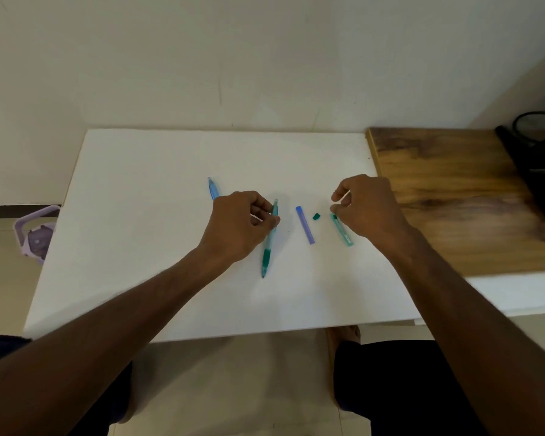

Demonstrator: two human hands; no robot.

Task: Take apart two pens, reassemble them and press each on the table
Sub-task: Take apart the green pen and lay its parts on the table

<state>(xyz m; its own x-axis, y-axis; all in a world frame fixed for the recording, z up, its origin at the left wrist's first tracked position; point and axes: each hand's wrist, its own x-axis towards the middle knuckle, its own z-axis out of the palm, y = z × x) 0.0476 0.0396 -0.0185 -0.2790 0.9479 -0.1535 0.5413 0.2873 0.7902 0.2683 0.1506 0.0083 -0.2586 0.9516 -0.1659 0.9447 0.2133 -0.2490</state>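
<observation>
A green pen (268,247) lies on the white table (158,247), tip toward me. My left hand (239,225) pinches its upper barrel between thumb and fingers. A blue pen (213,187) lies behind that hand, its near part hidden. A blue-purple pen piece (306,225) and a small dark green cap (316,216) lie between my hands. A teal pen piece (344,234) lies flat under my right hand (370,206), whose fingers are loosely curled, thumb and forefinger slightly apart. One fingertip is at the piece's far end.
A wooden board (453,196) adjoins the table on the right, with dark equipment (541,165) at its far right. A purple stool (37,234) stands on the floor to the left. A white wall rises behind the table.
</observation>
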